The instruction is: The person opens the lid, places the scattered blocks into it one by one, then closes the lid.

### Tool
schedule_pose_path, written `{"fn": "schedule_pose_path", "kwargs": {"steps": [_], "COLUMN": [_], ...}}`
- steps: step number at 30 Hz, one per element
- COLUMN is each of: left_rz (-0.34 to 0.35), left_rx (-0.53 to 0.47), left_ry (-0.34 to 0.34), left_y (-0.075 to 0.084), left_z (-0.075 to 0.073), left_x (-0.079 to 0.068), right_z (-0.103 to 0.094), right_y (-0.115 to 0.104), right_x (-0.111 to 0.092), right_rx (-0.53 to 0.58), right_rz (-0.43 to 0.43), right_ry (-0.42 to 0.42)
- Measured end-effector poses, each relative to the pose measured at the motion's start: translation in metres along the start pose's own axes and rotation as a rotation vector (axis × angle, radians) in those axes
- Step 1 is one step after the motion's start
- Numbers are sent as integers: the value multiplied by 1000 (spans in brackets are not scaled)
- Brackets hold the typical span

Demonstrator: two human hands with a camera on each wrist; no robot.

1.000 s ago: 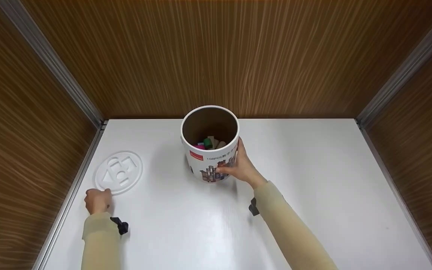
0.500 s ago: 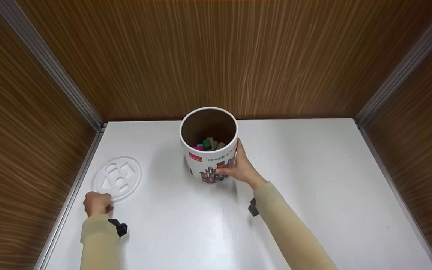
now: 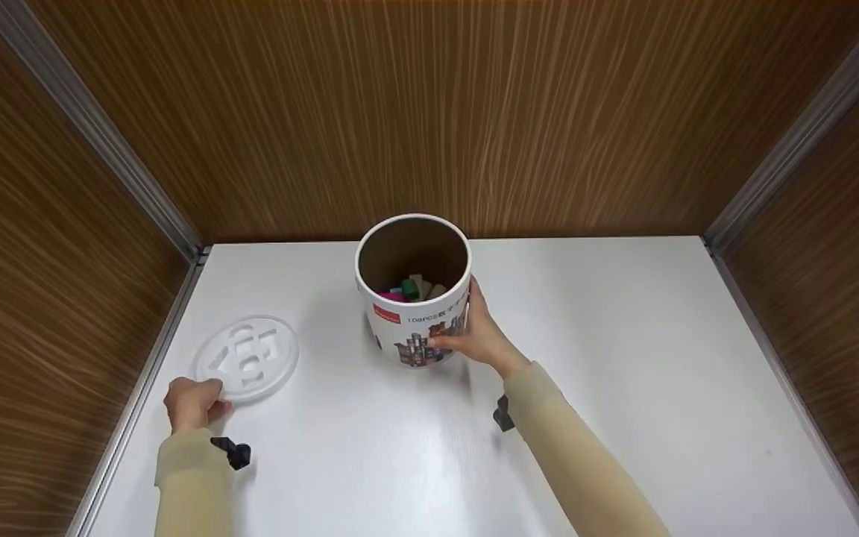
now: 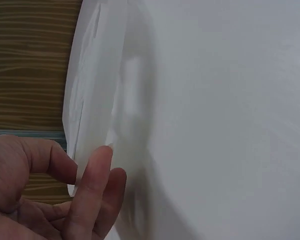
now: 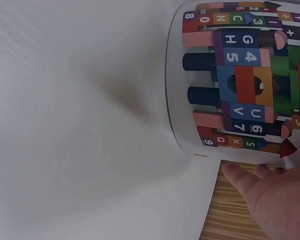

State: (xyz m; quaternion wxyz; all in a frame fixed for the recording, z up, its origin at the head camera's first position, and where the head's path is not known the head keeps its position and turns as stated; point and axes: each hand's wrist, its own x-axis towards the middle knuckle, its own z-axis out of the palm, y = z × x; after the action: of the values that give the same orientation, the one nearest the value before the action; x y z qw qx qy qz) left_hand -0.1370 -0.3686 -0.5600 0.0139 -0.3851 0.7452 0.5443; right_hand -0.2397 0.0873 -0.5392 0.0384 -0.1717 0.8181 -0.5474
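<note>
A round white lid (image 3: 274, 371) with shape cutouts, among them a round one, is pinched at its near-left edge by my left hand (image 3: 192, 403). In the left wrist view the lid (image 4: 97, 85) appears edge-on, thumb on one side and fingers on the other, with its shadow on the white surface beside it. My right hand (image 3: 480, 339) grips the right side of a white cardboard bucket (image 3: 392, 328), thumb across the front print. The bucket stands upright and uncovered, with several coloured and plain wooden blocks (image 3: 410, 289) low inside. Printed letter and number blocks (image 5: 245, 80) decorate its wall.
The white tabletop (image 3: 638, 388) is bounded by wood-grain panels (image 3: 429, 112) at the back and both sides. Metal rails (image 3: 153, 358) run along the side edges. The bucket stands near the back panel, the lid near the left rail.
My left hand has raised and tilted the lid, which has shifted slightly to the right. The right hand stays on the bucket, which looks almost unmoved.
</note>
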Motion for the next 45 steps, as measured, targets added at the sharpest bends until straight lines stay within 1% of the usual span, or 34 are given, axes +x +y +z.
{"fn": "schedule_pose_path", "kwargs": {"steps": [3, 5, 8, 10, 13, 18, 23, 25, 28, 30, 34, 37, 39, 41, 45], "left_rz": [52, 76, 91, 98, 120, 186, 257, 292, 338, 363, 417, 494, 570, 659, 861], "left_rx": [-11, -36, -107, -133, -145, -169, -182, -201, -218, -236, -234, -229, -210, -177, -82], "left_ry": [14, 20, 9, 2, 1, 6, -4, -7, -9, -9, -7, -1, 18, 49, 129], "left_y": [4, 9, 17, 23, 32, 46, 57, 62, 69, 74, 86, 95, 102, 108, 119], "left_z": [1, 2, 6, 8, 11, 17, 20, 22, 24, 25, 27, 28, 29, 31, 36], "left_x": [0, -1, -3, -4, -5, -8, -15, -18, -22, -26, -37, -44, -47, -50, -57], "right_z": [0, 0, 0, -1, -2, -2, -1, -1, -1, -1, -1, -1, 0, 1, 1], "right_y": [1, 1, 1, 1, 0, -1, -1, -2, -1, -1, 1, 2, 3, 4, 2], "right_x": [0, 1, 1, 1, 0, 0, 0, 0, 0, 0, 1, 3, 5, 6, 5], "right_rx": [4, 4, 5, 1, -6, -17, -24, -17, -11, -5, -7, -11, -9, -5, -15], "right_rz": [-3, 0, 9, 25, 54, 92, 68, 51, 50, 50, 45, 32, 26, 31, 52], "right_ry": [-3, -1, 3, 4, 2, 2, 0, 0, -1, -2, -3, 2, 8, 10, -3]}}
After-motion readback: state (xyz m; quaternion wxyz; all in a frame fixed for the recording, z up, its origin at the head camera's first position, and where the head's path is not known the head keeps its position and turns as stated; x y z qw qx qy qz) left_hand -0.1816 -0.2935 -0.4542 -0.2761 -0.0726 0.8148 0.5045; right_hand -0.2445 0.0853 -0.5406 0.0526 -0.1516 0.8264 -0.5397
